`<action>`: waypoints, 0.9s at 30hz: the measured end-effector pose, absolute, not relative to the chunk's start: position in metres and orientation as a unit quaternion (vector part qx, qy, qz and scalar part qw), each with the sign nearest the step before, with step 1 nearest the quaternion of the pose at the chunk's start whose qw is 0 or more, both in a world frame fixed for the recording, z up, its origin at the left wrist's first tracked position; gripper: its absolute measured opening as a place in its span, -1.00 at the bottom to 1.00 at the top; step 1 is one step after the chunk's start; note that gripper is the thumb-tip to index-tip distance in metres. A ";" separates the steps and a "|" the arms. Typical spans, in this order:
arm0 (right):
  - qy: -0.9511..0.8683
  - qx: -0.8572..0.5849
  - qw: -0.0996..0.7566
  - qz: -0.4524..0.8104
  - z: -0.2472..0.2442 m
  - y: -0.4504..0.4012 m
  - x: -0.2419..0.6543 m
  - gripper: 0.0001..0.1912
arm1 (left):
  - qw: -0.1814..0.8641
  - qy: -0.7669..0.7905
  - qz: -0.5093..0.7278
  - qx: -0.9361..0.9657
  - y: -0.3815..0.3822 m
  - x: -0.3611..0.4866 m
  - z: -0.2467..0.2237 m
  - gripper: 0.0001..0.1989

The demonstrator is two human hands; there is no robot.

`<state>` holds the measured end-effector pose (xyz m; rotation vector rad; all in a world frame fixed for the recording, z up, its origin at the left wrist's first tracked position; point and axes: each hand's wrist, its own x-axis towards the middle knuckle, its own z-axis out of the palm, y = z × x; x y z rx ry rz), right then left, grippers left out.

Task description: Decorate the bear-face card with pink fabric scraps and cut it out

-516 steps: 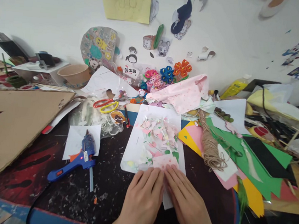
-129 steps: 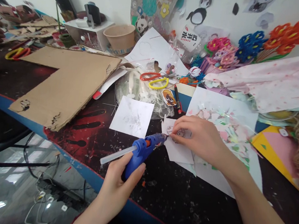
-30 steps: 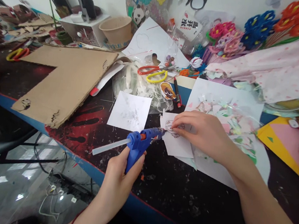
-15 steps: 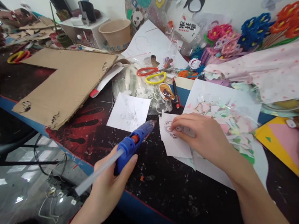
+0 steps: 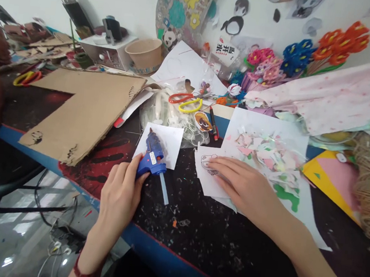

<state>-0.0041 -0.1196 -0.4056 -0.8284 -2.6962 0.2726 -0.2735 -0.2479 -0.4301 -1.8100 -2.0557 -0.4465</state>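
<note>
Left hand (image 5: 120, 189) held glue gun (image 5: 152, 160), nozzle (image 5: 150, 132) over paper (image 5: 174, 144) | right hand (image 5: 244, 182) lay over drawing (image 5: 204, 160), grip unclear | drawing sat right of gun | even finger pressure, nozzle kept clear, seemed wise

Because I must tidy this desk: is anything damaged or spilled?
Yes: the cardboard has two ragged patches breaking its smooth near end, and pale specks and an orange scrap litter the tabletop near the glue gun.
</note>
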 end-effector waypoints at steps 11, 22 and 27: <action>-0.943 -0.232 0.234 -0.050 -0.399 -0.147 -0.006 -0.87 | 0.198 -0.771 -0.150 -0.586 -0.248 -0.272 -0.424 -0.50; -0.831 -0.396 0.388 0.044 -0.384 -0.155 -0.009 -0.86 | 0.187 -0.726 -0.210 -0.628 -0.251 -0.261 -0.419 -0.62; -0.752 -0.475 0.456 0.041 -0.368 -0.152 0.002 -0.87 | 0.189 -0.705 -0.233 -0.642 -0.249 -0.251 -0.418 -0.66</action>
